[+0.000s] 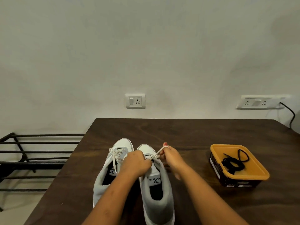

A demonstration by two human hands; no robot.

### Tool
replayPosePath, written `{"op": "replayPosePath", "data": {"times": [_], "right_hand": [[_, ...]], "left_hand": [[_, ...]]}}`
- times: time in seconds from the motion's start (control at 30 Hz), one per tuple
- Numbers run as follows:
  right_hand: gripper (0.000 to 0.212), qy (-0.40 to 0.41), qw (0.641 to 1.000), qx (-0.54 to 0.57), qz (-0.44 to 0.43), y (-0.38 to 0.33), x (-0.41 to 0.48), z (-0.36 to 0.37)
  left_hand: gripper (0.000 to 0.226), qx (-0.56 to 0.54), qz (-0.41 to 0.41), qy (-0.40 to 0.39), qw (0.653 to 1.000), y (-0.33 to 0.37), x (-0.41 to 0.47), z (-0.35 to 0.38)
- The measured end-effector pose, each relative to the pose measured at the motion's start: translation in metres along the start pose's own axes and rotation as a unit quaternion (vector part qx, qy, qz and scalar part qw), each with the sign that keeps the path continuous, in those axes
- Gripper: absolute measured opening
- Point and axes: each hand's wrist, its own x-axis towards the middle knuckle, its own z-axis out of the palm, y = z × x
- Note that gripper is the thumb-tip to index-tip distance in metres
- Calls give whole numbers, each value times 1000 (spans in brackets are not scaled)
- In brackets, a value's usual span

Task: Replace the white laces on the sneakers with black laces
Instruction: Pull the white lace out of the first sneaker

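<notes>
One tub (217, 169), dark-walled with a yellow rim, sat on the table (178, 132) well to the right of the right hand (172, 157). A loose tangle of black laces (233, 163) lay inside it, one loop spread toward the far side. Both hands worked at the right sneaker (156, 189), which stood directly under the left hand (135, 163), toe pointing away from the person. The left hand lay knuckles up over the shoe's front eyelets, its fingers curled down onto the white lace (158, 152) there. From that spot a strand of the same lace ran up and to the right, drawn taut, into the right hand, which pinched it between thumb and fingertips just beyond the shoe's outer edge. The left sneaker (103, 177) stood just beside the left hand, on its left, touching its mate, with its own pale lace (115, 155) threaded and the ends hanging loose.
</notes>
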Motion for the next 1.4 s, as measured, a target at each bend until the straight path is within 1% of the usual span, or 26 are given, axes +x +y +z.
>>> {"op": "replayPosePath", "data": {"times": [0.07,0.1,0.17,0.23,0.27,0.33,0.4,0.43,0.47,0.53,0.57,0.6,0.7,0.8,0.83,0.87,0.93,0.97,1.0,1.03,1.1,1.13,1.2,1.27,1.33,1.4], "right_hand": [[36,-64,988,128,59,1,-1,-8],[36,-83,980,164,74,2,0,-12],[34,-110,969,205,85,4,1,-20],[24,-136,967,203,77,2,-3,-25],[24,-136,973,177,64,2,-2,-26],[30,-97,994,43,-4,2,1,-23],[32,-37,987,-116,-105,2,3,-14],[31,-18,968,-201,-150,3,3,-9],[29,2,935,-301,-188,4,1,-3],[32,47,855,-455,-243,2,-5,9],[36,68,832,-488,-254,-1,-9,14],[37,84,824,-499,-254,-1,-10,18],[29,104,821,-500,-256,-2,-10,26],[23,105,794,-522,-295,0,-9,31],[21,104,795,-520,-296,1,-8,33],[19,109,814,-492,-289,2,-7,36],[17,147,893,-348,-244,4,-2,39],[19,165,935,-237,-204,3,0,37],[21,181,965,-104,-160,0,3,34],[23,193,974,35,-113,-4,4,29],[23,196,943,267,-44,-12,6,18],[23,193,918,344,-31,-17,5,13],[25,200,876,438,-26,-22,3,2],[23,218,861,458,-21,-24,6,-10],[21,234,868,438,-16,-21,10,-21],[19,230,909,346,-25,-15,12,-27]], "left_hand": [[20,6,7,33,999,-1,2,3],[18,3,8,45,999,-2,3,4],[20,-5,15,66,998,-6,5,6],[21,-9,20,77,997,-10,7,6],[21,-14,19,79,997,-11,7,6],[20,-30,13,77,996,-14,9,6],[18,-41,9,75,996,-15,10,6],[16,-42,7,74,996,-14,10,6],[15,-41,6,76,996,-14,10,7],[17,-41,9,80,996,-16,12,7],[18,-41,12,78,996,-16,13,7],[19,-43,16,75,996,-17,13,8],[17,-62,15,62,996,-21,14,6],[16,-72,19,57,996,-24,13,3],[16,-75,21,54,995,-24,13,3],[16,-77,20,53,995,-24,12,3],[16,-84,12,54,995,-24,12,4],[17,-87,7,55,995,-24,13,5],[18,-89,4,54,995,-24,13,6],[18,-90,1,51,995,-24,14,6],[18,-85,-8,47,995,-25,15,6],[18,-84,-12,47,995,-25,15,6],[18,-83,-18,47,995,-24,15,6],[17,-74,-23,49,996,-23,15,6],[16,-53,-23,50,997,-21,14,6],[17,-35,-14,54,998,-20,13,7]]}}
